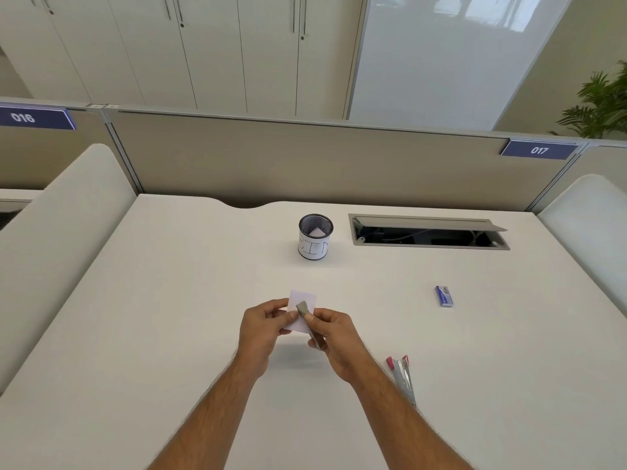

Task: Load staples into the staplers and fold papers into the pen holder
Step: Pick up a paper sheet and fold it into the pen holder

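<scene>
My left hand [259, 329] pinches a small folded white paper [303, 300] above the desk's middle. My right hand [334, 337] grips a grey stapler [303, 307] whose front end lies over the paper. A pink stapler [402, 374] lies swung wide on the desk to the right of my right forearm. A small blue staple box [444, 296] rests further right. The mesh pen holder [315, 237] stands upright at the back, with a folded white paper [317, 231] inside it.
The white desk [169, 317] is bounded by a beige partition [305, 164] at the back. An open cable tray [427, 232] is set into the desk right of the pen holder. Padded side dividers [61, 232] flank the desk left and right.
</scene>
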Available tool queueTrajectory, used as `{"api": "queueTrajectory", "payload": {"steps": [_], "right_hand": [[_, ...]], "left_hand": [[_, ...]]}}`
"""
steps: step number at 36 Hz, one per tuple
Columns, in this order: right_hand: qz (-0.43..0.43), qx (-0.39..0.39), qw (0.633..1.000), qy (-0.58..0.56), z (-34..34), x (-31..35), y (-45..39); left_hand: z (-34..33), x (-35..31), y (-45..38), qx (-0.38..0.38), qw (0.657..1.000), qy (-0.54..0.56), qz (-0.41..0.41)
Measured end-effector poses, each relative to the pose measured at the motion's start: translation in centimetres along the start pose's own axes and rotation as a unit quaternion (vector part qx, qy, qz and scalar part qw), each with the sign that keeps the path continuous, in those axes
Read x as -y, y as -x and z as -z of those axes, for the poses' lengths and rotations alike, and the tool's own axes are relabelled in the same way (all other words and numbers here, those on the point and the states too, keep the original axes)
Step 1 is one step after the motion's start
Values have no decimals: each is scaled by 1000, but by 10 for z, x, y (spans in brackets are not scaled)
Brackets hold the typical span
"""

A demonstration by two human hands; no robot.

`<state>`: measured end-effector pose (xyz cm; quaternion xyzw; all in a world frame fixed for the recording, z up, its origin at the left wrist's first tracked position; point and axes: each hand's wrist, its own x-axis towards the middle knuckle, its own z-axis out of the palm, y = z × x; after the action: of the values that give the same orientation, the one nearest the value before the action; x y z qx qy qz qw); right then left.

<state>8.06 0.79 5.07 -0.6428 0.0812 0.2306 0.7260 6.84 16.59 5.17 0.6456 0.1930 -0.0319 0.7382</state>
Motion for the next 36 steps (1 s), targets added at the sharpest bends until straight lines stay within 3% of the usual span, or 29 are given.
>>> {"api": "queueTrajectory", "payload": {"steps": [8,14,30,36], "right_hand": [[4,-33,999,29,0,0,-2],[16,-41,997,65,-1,1,-4],[10,-75,989,125,-3,1,-10],[7,-61,992,114,-4,8,-8]], "left_hand": [[-2,-1,1,21,1000,-22,4],[-6,-3,-3,21,998,-5,63],[-13,-2,-10,-4,997,-75,22],[-15,-4,-5,0,999,-24,37]]}}
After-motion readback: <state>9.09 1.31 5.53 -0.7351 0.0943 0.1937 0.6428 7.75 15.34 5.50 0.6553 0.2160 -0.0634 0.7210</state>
